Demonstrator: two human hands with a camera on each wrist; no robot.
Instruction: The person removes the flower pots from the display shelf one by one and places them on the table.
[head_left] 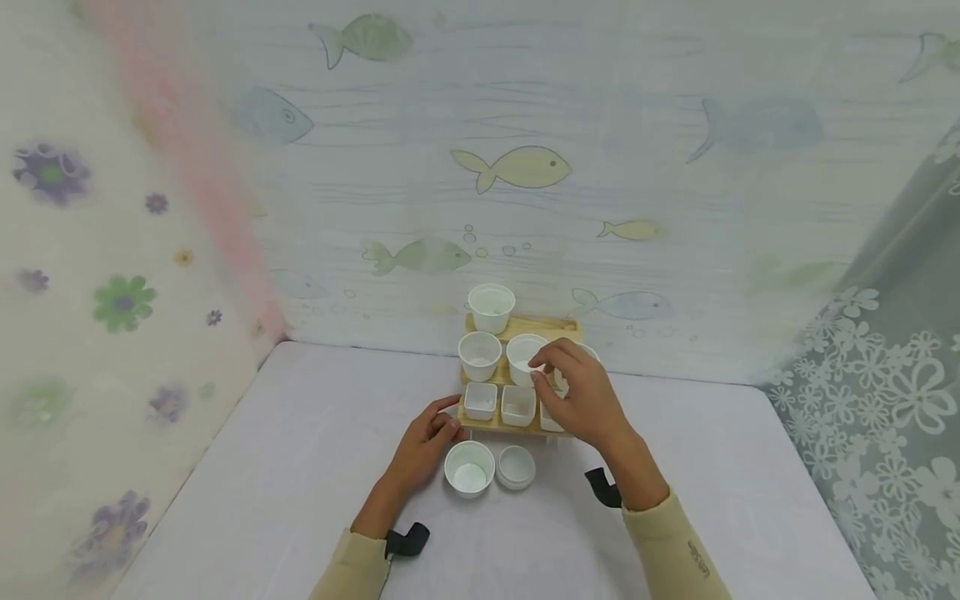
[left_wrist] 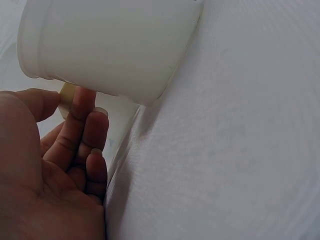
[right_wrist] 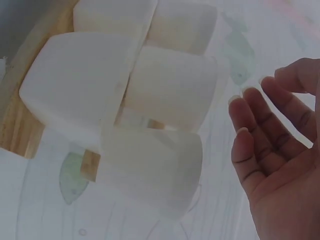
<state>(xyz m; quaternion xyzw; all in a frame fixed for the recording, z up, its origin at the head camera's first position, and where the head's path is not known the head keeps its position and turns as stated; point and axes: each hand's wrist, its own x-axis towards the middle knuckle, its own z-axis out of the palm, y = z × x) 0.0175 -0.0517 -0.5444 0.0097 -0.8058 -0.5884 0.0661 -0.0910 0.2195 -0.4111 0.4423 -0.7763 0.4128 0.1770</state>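
Note:
A stepped wooden rack [head_left: 551,327] holds white cups on three levels. My left hand [head_left: 423,446] is at its front left corner; in the left wrist view, thumb and forefinger pinch a bit of its wood [left_wrist: 65,101] behind a large white cup [left_wrist: 110,50]. Over the rack's right side hovers my right hand [head_left: 581,400], fingers loosely bent with nothing between them. It partly covers the rightmost cups. Square white cups [head_left: 517,406] fill the front level, round cups [head_left: 480,356] the middle one, and a single round cup [head_left: 491,308] stands at the top left.
On the white tablecloth [head_left: 300,442], a round cup [head_left: 470,469] and a smaller round container [head_left: 516,468] stand in front of the rack. A fish-patterned curtain [head_left: 517,167] hangs right behind it. Flowered hangings [head_left: 123,304] border the left side, lace [head_left: 900,400] the right.

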